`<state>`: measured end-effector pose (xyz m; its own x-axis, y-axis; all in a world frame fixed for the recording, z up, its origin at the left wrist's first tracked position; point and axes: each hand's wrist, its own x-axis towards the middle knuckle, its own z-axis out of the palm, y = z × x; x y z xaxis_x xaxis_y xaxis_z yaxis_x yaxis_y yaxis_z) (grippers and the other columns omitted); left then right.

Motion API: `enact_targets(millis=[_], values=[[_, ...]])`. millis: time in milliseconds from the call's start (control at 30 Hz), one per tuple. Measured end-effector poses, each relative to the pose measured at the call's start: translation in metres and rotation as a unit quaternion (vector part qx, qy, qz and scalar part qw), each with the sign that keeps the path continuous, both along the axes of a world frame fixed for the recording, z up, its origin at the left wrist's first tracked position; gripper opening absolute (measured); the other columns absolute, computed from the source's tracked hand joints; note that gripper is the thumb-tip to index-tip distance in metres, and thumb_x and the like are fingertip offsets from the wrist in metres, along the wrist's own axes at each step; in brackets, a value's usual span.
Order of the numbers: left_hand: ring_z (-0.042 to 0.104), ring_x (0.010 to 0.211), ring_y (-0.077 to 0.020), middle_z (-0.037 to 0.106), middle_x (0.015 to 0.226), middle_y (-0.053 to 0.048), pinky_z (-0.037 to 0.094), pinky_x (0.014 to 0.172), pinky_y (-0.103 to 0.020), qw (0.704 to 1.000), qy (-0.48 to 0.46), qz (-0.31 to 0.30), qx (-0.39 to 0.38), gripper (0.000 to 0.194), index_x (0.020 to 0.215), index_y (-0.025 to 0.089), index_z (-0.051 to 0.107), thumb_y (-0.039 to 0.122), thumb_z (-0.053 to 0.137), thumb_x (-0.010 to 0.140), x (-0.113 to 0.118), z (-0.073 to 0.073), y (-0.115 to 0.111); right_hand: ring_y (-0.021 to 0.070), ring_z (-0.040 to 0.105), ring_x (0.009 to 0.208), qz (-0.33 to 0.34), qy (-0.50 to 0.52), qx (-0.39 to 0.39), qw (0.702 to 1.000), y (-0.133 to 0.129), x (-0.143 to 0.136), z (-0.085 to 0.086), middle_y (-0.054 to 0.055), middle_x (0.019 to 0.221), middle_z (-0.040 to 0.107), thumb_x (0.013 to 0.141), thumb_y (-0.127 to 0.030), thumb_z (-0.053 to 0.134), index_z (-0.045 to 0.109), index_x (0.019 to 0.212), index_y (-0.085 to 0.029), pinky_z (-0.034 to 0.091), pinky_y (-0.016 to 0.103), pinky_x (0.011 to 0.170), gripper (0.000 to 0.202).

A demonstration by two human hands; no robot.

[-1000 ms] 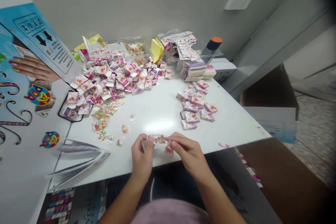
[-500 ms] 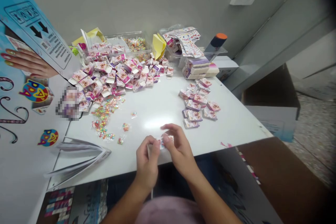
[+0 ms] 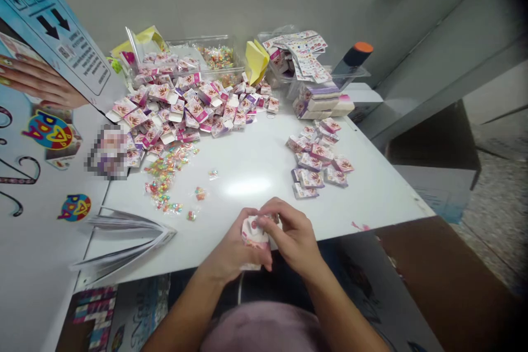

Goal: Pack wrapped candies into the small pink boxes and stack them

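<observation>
My left hand (image 3: pixel 235 250) is wrapped around a small white and pink cardboard box (image 3: pixel 254 237) just over the table's front edge. The box is tilted with its top end toward my other hand, and a red spot shows near that end. My right hand (image 3: pixel 291 234) has its thumb and fingers closed together at the top of the box. A whitish bit shows under those fingers, too small to name. Small clear packets of colourful beads (image 3: pixel 165 181) lie on the table beyond my left hand, with a single packet (image 3: pixel 192 215) nearest.
A heap of small boxes (image 3: pixel 185 104) covers the back left. Flat boxes (image 3: pixel 311 162) lie in a group at right, below bundled stacks (image 3: pixel 317 102). Plastic trays hold beads (image 3: pixel 218 58) and sticker sheets (image 3: pixel 307 60). A folded booklet (image 3: pixel 144 242) stands front left; a printed panel (image 3: pixel 49 231) rises beside it.
My left hand has turned, bringing the box's printed side and top into view. My right hand has shifted slightly right and down, fingers still at the box. The camera view has shifted slightly.
</observation>
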<state>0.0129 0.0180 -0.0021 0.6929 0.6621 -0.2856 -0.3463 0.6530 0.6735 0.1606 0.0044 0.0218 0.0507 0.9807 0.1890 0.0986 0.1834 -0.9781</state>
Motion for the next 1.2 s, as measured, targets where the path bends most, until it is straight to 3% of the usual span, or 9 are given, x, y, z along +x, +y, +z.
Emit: enact_targets(millis=[133, 233, 333, 467, 667, 733, 800, 933, 1200], values=[[0.062, 0.045, -0.0137, 0.066, 0.064, 0.005, 0.055, 0.044, -0.024, 0.999, -0.016, 0.016, -0.036, 0.081, 0.105, 0.024, 0.039, 0.04, 0.095, 0.049, -0.003, 0.004, 0.002, 0.0145, 0.056, 0.074, 0.115, -0.108, 0.023, 0.987, 0.0, 0.017, 0.018, 0.003, 0.084, 0.059, 0.093, -0.02, 0.062, 0.071, 0.09, -0.02, 0.045, 0.028, 0.066, 0.009], [0.065, 0.048, -0.0151, 0.064, 0.066, 0.004, 0.054, 0.043, -0.025, 0.998, -0.001, 0.053, -0.034, 0.065, 0.095, 0.022, 0.042, 0.056, 0.085, 0.061, 0.0, 0.007, 0.0, 0.0143, 0.056, 0.075, 0.171, -0.176, -0.003, 0.969, 0.001, 0.026, 0.029, 0.004, 0.088, 0.055, 0.094, -0.02, 0.06, 0.072, 0.09, -0.02, 0.045, 0.028, 0.066, 0.013], [0.069, 0.064, -0.0163, 0.066, 0.074, -0.001, 0.056, 0.054, -0.024, 0.995, 0.003, 0.094, -0.035, 0.052, 0.091, 0.017, 0.05, 0.059, 0.075, 0.074, 0.004, 0.011, -0.005, 0.0131, 0.055, 0.071, 0.15, -0.242, 0.002, 0.959, 0.003, 0.029, 0.03, 0.003, 0.088, 0.053, 0.095, -0.018, 0.058, 0.074, 0.094, -0.021, 0.044, 0.027, 0.062, 0.016], [0.066, 0.077, -0.0116, 0.068, 0.092, -0.004, 0.053, 0.073, -0.022, 0.99, 0.043, 0.134, -0.002, 0.041, 0.1, 0.015, 0.059, 0.031, 0.085, 0.071, 0.006, 0.016, -0.013, 0.0119, 0.053, 0.069, 0.088, -0.252, 0.037, 0.963, 0.002, 0.027, 0.018, 0.005, 0.094, 0.053, 0.096, -0.017, 0.055, 0.075, 0.105, -0.023, 0.045, 0.026, 0.06, 0.022], [0.062, 0.07, -0.0103, 0.067, 0.089, -0.002, 0.054, 0.065, -0.023, 0.983, 0.08, 0.157, 0.051, 0.03, 0.098, 0.017, 0.06, 0.035, 0.076, 0.081, 0.006, 0.014, -0.019, 0.0147, 0.058, 0.082, -0.001, -0.149, 0.065, 0.987, -0.01, 0.006, 0.004, 0.005, 0.106, 0.057, 0.095, -0.014, 0.054, 0.047, 0.142, -0.029, 0.051, 0.03, 0.074, 0.049], [0.06, 0.064, -0.0087, 0.066, 0.09, -0.002, 0.053, 0.059, -0.021, 0.983, 0.06, 0.159, 0.062, 0.028, 0.099, 0.017, 0.059, 0.038, 0.071, 0.085, 0.008, 0.011, -0.021, 0.0154, 0.058, 0.081, -0.072, -0.065, 0.032, 0.995, -0.013, -0.002, 0.002, 0.003, 0.101, 0.059, 0.09, -0.017, 0.064, 0.043, 0.14, -0.031, 0.051, 0.03, 0.072, 0.056], [0.057, 0.057, -0.0073, 0.065, 0.09, -0.002, 0.049, 0.049, -0.019, 0.984, 0.037, 0.16, 0.072, 0.027, 0.101, 0.018, 0.058, 0.041, 0.066, 0.089, 0.011, 0.009, -0.023, 0.0157, 0.058, 0.078, -0.106, -0.006, 0.013, 0.994, -0.014, -0.006, 0.001, 0.001, 0.096, 0.059, 0.085, -0.018, 0.071, 0.054, 0.122, -0.029, 0.051, 0.03, 0.069, 0.043], [0.055, 0.052, -0.0064, 0.062, 0.087, 0.0, 0.046, 0.045, -0.019, 0.981, 0.011, 0.178, 0.081, 0.026, 0.097, 0.019, 0.057, 0.044, 0.062, 0.09, 0.016, 0.012, -0.027, 0.0181, 0.055, 0.082, -0.086, -0.052, 0.087, 0.991, -0.015, -0.004, 0.007, 0.003, 0.091, 0.061, 0.087, -0.017, 0.069, 0.062, 0.086, -0.024, 0.048, 0.034, 0.073, 0.01], [0.052, 0.055, -0.0056, 0.056, 0.064, 0.005, 0.043, 0.051, -0.015, 0.962, 0.022, 0.269, -0.028, 0.034, 0.077, 0.017, 0.056, 0.046, 0.073, 0.081, 0.017, 0.032, -0.024, 0.0263, 0.048, 0.106, 0.034, -0.272, 0.179, 0.945, -0.023, 0.002, 0.019, 0.015, 0.127, 0.055, 0.091, -0.008, 0.058, 0.06, 0.117, -0.019, 0.049, 0.046, 0.086, 0.028]])
